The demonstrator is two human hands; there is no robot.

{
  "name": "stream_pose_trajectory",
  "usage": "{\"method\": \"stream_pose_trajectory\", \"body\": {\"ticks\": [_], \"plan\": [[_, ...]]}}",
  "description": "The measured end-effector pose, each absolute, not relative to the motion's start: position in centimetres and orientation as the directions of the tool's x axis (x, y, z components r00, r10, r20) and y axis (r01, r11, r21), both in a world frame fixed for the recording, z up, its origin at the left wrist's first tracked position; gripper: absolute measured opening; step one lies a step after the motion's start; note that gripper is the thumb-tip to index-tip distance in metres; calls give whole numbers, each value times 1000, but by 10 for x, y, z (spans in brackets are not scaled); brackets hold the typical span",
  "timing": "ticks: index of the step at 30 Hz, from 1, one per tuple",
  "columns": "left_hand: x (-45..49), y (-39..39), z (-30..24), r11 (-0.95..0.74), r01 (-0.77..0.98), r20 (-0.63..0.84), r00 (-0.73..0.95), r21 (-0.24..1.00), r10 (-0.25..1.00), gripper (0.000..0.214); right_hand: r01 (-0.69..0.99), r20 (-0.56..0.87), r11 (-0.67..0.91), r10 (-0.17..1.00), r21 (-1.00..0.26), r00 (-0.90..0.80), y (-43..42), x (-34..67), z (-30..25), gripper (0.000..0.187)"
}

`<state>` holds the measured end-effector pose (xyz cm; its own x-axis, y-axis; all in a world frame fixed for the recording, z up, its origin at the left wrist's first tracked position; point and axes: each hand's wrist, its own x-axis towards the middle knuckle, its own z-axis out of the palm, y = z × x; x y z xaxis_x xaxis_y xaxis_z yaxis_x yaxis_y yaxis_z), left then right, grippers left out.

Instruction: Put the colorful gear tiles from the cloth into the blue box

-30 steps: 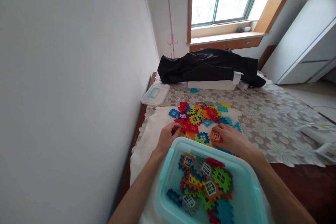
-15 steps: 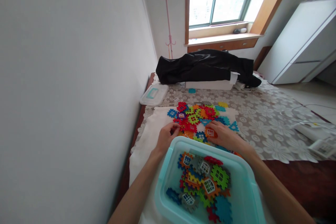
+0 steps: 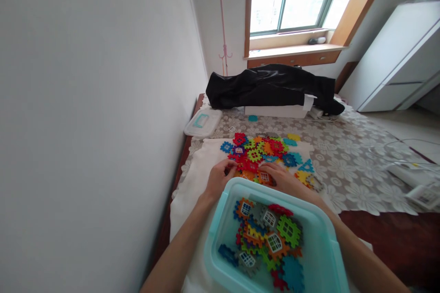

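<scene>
A heap of colourful toothed plastic tiles (image 3: 263, 153) lies on a white cloth (image 3: 195, 178). My left hand (image 3: 220, 178) rests curled at the heap's near left edge, fingertips touching a red tile. My right hand (image 3: 283, 182) is closed on an orange tile with a white window (image 3: 264, 177) just beyond the rim of a light blue plastic box (image 3: 215, 233). The box sits nearest me and holds several more tiles (image 3: 270, 240).
A white wall runs along the left. A clear lid with a teal handle (image 3: 202, 122) lies at the far left of the table. Behind the heap are a black bag (image 3: 271, 87) and a white box (image 3: 277, 111). Cables and a white device (image 3: 421, 190) lie right.
My right hand has slid left along the box rim, taking the orange window tile with it and uncovering yellow and blue tiles at the right. My left hand has barely moved.
</scene>
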<state>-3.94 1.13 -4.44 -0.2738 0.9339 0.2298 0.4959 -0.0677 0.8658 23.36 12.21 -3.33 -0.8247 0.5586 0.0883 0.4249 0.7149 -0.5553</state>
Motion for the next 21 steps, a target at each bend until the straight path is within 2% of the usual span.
{"method": "stream_pose_trajectory", "body": {"ticks": [2,8,15,21], "plan": [[-39,11,-45,-69,495,232,-276,866,933,19,427,94,734,550,-528,-830,121,232,-36,51],[-41,12,-45,-73,500,236,-272,863,933,18,512,69,689,627,-513,-776,120,232,-29,44],[-41,13,-47,-78,489,236,-270,869,934,18,513,71,739,597,-437,-799,116,230,-28,54],[-41,13,-49,-81,486,238,-271,870,933,19,507,81,706,618,-494,-782,119,232,-31,47]]}}
